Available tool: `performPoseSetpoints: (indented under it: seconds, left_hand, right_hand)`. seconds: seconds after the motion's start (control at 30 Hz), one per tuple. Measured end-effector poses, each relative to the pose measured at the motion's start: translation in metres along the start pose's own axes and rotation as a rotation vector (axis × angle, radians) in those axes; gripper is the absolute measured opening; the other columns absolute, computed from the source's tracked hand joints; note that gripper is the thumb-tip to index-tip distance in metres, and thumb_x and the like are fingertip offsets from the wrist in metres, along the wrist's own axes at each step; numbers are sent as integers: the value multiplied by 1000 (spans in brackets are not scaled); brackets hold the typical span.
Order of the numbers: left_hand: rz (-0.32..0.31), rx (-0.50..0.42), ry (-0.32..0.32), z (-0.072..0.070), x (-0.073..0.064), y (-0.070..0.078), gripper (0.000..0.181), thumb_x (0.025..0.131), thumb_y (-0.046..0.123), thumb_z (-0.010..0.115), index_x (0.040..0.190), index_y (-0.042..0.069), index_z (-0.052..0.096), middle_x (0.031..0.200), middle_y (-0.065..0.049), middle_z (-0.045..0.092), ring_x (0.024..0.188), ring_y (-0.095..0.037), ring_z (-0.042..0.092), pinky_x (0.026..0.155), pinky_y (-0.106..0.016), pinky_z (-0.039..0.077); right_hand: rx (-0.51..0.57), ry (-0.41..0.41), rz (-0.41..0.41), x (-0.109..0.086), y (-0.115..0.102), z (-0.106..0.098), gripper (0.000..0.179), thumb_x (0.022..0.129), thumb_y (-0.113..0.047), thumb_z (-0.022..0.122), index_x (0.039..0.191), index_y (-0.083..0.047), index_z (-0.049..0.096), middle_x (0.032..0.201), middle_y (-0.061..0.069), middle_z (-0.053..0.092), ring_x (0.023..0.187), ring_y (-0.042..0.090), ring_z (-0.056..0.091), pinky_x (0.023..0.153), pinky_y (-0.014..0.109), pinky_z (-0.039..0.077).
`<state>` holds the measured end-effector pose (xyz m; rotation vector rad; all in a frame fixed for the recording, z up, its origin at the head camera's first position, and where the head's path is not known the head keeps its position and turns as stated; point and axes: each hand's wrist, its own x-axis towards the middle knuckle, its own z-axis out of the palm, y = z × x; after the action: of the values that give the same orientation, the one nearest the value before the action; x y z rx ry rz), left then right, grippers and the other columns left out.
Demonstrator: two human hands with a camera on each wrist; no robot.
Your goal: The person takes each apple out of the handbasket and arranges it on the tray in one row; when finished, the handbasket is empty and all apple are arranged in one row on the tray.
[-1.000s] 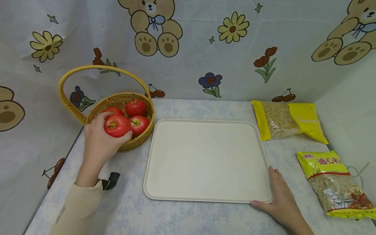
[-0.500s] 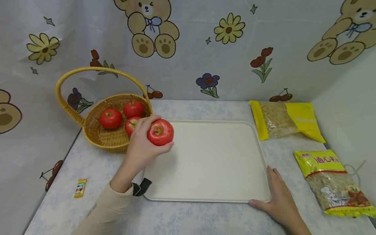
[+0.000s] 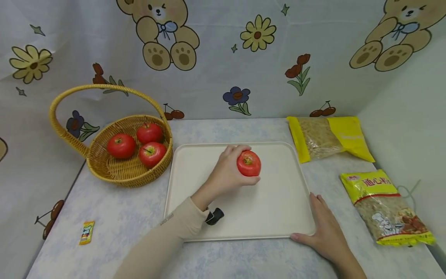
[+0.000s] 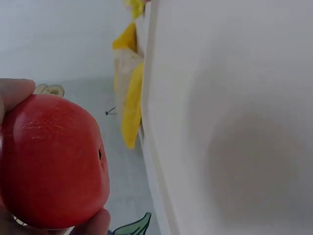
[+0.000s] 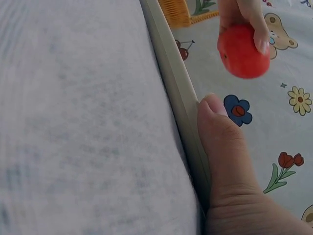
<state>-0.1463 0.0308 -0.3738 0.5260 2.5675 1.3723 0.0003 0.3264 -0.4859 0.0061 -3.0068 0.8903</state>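
Note:
My left hand [image 3: 230, 170] grips a red apple [image 3: 249, 163] between thumb and fingers, above the middle of a white rectangular tray [image 3: 278, 209]. In the left wrist view the apple [image 4: 54, 161] is off the tray, and a soft shadow falls on the tray's surface. My right hand [image 3: 327, 228] rests at the tray's near right corner, thumb [image 5: 227, 147] along the front edge and fingers straight against the right side. Three more red apples lie in a yellow wicker basket [image 3: 129, 180] to the left of the tray.
Two yellow-ended pasta bags, one behind [image 3: 320, 137] and one nearer [image 3: 386, 209], lie right of the tray. A small yellow packet [image 3: 86, 233] is on the table at left. The basket's tall handle [image 3: 104, 87] arches upward. A patterned cloth [image 3: 209, 50] hangs behind.
My left hand has lifted the apple out of the basket and carried it right, over the tray. The right hand stays at the tray's corner. The view has shifted slightly.

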Motion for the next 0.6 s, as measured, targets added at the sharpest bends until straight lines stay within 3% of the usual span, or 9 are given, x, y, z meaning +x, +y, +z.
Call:
performPoseSetpoints:
  seconds: [0.13,0.3,0.6]
  left_hand:
    - [22,15,-54,33,22,3,76,71,37,86,138,25,51,120,-3,53,109,-17,52,76,-24,54]
    - [52,102,-102,70,41,5,79,71,46,85,139,23,50,118,-1,54,101,-11,54,76,-20,51]
    - [69,188,-117,113,60,17,81,73,48,84,141,23,47,117,0,53,95,-9,54,75,-17,49]
  right_hand:
    - [-1,-2,0,0,-3,0,135,62,-59,87,160,-9,9,160,28,23,148,49,15,107,75,23]
    - [0,13,-19,0,-3,0,135,62,-57,88,160,-8,10,159,28,24,148,49,16,107,75,22]
    - [2,21,-25,0,-1,-1,133,63,-55,88,160,-8,11,158,30,24,147,50,18,105,76,24]
